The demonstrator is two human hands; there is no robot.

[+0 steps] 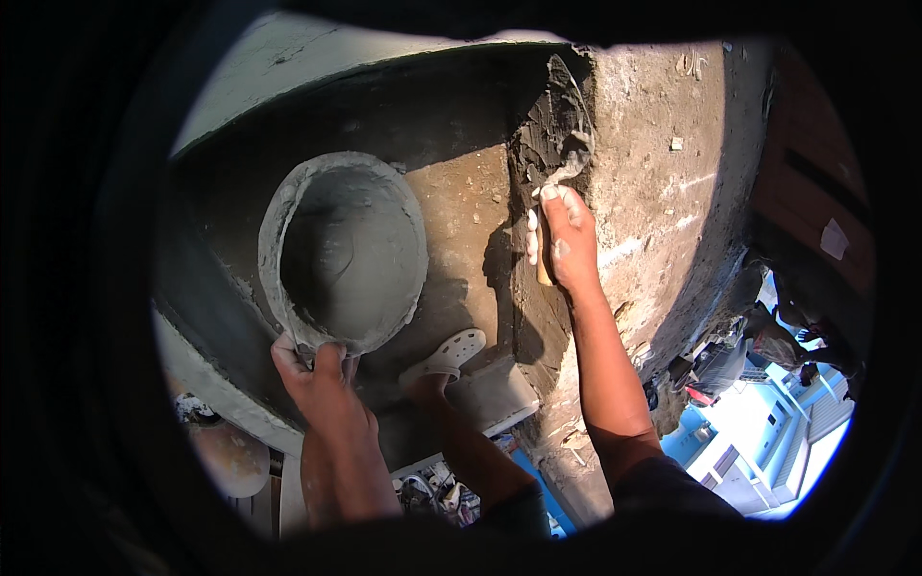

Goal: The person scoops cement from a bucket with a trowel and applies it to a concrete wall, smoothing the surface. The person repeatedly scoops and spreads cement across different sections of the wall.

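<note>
Grey, mortar-crusted round bucket [272, 238]: mouth turned to the viewer, rim uneven and caked, lower rim gripped by the left hand [322, 379]. Smooth, wet-looking grey mortar [375, 254] lies inside. Pointed metal trowel with a pale wooden handle [567, 110]: gripped in the right hand [567, 230], tip upward, blade smeared, near the upper end of a dark, rough-surfaced mortar strip [540, 322]. The strip runs along the left edge of the rough brown wall [653, 173].

We're on a building site: cement-smeared bucket [272, 228] at nine o'clock, trowel [567, 106] at one, rough masonry [663, 163] at two!
</note>
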